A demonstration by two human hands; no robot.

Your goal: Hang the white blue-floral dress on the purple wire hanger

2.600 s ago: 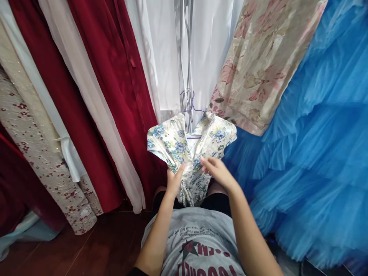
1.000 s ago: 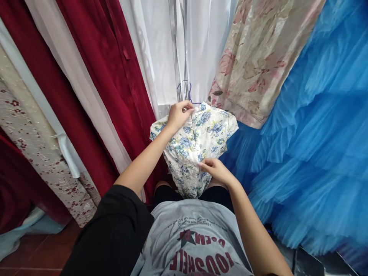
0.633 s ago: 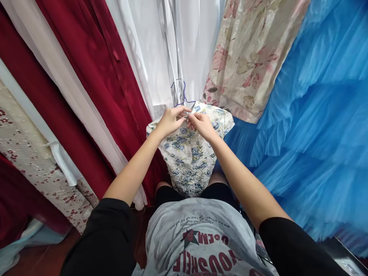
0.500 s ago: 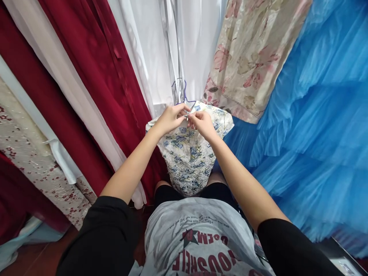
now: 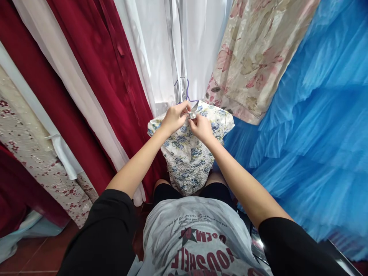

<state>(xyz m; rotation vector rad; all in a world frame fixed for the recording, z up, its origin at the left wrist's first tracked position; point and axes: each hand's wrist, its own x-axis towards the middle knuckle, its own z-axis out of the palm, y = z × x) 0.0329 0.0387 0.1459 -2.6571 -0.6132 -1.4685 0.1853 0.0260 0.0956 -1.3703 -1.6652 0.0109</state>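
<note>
A short-sleeved white garment [image 5: 191,153] with a blue floral print hangs in front of me from a purple hanger [image 5: 188,90]; its lower end drops out of sight by my thighs. At its neckline my left hand [image 5: 174,118] pinches a light silvery strip of fabric [image 5: 193,113]. Close beside it, my right hand [image 5: 201,127] is closed, thumb and fingertips gripping the same strip from the lower right. The two hands almost touch. What exactly lies under the fingertips is too small to make out.
Long white and grey ribbons [image 5: 179,42] hang behind the hanger. Dark red drapes [image 5: 86,57] hang at the left, a pink-flowered cream garment [image 5: 253,65] at the upper right, and blue ruffled tulle [image 5: 324,126] fills the right. Red-brown floor tiles [image 5: 37,249] show at lower left.
My hands have shifted slightly to the right, the right hand a little lower. More of the silvery strip shows between them. The view has moved slightly.
</note>
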